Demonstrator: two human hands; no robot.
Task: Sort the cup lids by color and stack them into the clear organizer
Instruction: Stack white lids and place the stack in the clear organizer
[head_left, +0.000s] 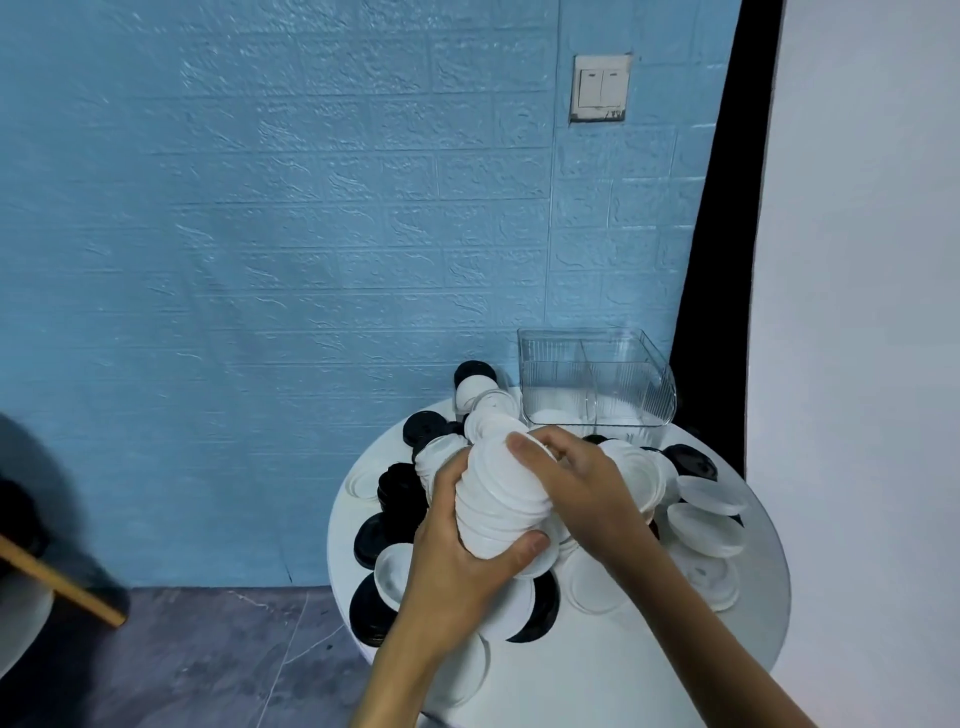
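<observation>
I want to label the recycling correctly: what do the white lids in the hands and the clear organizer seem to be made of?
The stack of white lids looks like thin moulded plastic, matte, with pressed rims. The clear organizer looks like rigid transparent plastic, glossy, with ribbed walls; glass cannot be excluded.

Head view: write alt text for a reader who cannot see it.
Both hands, left hand and right hand, grip a stack of white lids above a round white table strewn with black and white lids. A clear organizer stands at the table's far edge, against a blue wall.
</observation>
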